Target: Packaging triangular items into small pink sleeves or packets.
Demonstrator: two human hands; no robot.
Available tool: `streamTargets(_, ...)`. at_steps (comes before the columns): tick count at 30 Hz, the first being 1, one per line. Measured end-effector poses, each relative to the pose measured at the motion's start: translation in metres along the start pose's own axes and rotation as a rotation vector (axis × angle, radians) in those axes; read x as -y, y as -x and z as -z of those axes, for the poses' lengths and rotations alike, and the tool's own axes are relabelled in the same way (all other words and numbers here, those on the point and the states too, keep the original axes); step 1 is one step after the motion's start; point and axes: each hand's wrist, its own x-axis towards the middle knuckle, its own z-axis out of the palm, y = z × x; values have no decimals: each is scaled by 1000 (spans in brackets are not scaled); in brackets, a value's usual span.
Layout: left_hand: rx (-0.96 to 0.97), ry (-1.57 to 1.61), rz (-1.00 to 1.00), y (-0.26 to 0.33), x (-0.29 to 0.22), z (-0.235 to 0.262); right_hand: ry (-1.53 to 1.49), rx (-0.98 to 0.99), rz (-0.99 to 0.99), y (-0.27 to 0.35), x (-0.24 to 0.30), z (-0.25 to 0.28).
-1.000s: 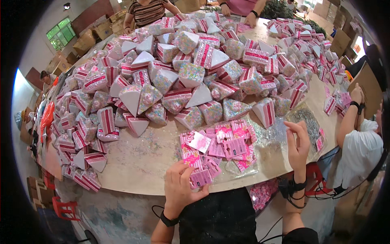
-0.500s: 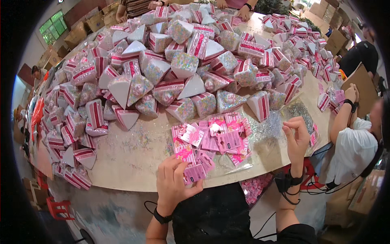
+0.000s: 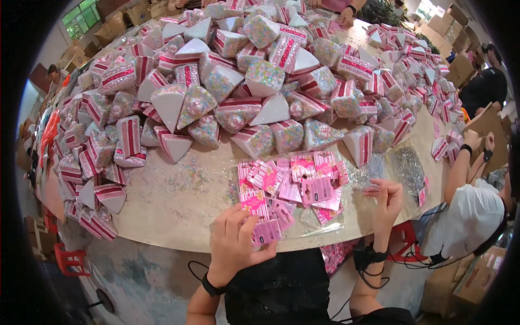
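Observation:
My left hand [image 3: 234, 238] rests at the near left of a loose heap of pink printed hang cards [image 3: 317, 189]. Its fingers and thumb close around the edge of one pink card [image 3: 266, 232]. To the right of the heap, my right hand [image 3: 388, 201] is raised over the table, thumb and fingers pinched together and pointing left. Anything between those fingertips is too small to make out. Just beyond it lies a clear plastic sheet or bag [image 3: 368, 169], beside a patch of thin silvery strands [image 3: 407, 165].
A large mound of glittery cake-slice shapes [image 3: 264, 77] covers the table's far side; more slices [image 3: 417, 81] lie at the far right. Glitter flecks dot the tabletop [image 3: 179, 216]. A person in a white shirt [image 3: 466, 219] works at the right. Red stools [image 3: 70, 260] stand below.
My right hand has come left and nearer to me, its fingers turning toward the cards. My left hand stays at the same cards. The whole view has shifted slightly.

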Motion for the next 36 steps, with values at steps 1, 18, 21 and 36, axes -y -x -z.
streamTargets(1, -6, -17, -12, 0, 0, 1, 21, 15, 2, 1, 5, -6)
streamTargets(18, 33, -31, -2, -1, -4, 6, 426, 15, 303, 2, 8, -12)
streamTargets(21, 36, -17, 1, -2, -4, 7, 520, -78, 373, 6, -1, -12)
streamTargets(36, 38, -30, 10, 6, -7, 2, 649, -2, 470, 11, 8, -5)
